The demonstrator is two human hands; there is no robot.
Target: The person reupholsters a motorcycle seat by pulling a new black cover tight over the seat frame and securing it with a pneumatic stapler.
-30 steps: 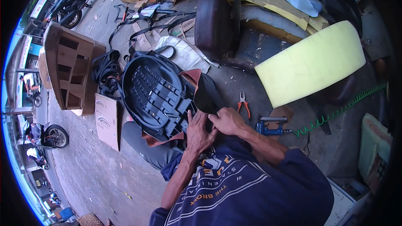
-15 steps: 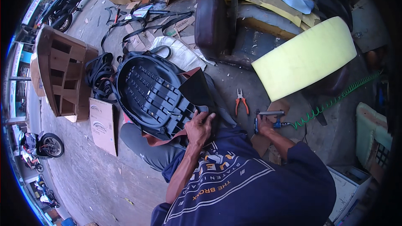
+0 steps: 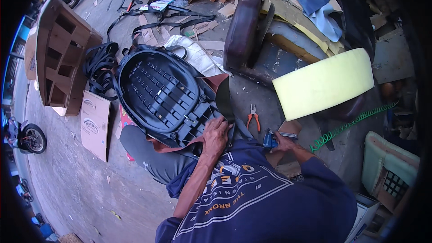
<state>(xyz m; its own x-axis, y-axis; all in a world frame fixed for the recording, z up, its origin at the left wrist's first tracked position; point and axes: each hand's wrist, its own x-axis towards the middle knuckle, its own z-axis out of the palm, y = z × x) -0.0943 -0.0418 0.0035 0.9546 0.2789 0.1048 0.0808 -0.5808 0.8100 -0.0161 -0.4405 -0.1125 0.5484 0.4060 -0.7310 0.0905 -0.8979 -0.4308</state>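
A black plastic motorcycle seat base [image 3: 159, 92] lies on my lap with its ribbed, hollow underside up. Reddish-brown and black seat cover material [image 3: 222, 96] hangs loose around its narrow end. My left hand [image 3: 216, 136] is closed on the cover at the rim of that end, its fingertips partly hidden. To the right, apart from the seat, my right hand [image 3: 284, 144] grips a blue staple gun [image 3: 270, 140] with a silver magazine. Orange-handled pliers [image 3: 254, 118] lie on the floor between the seat and the staple gun.
A yellow foam block [image 3: 324, 83] leans on a dark brown upholstered piece [image 3: 240, 27]. A green coiled air hose [image 3: 351, 126] runs to the right. Black straps [image 3: 100, 69], a cardboard sheet [image 3: 95, 123] and a cardboard box frame [image 3: 63, 58] lie left.
My right hand has lifted and turned the staple gun, bringing it closer to my body. My left hand stays at the seat's narrow end. The whole view has shifted.
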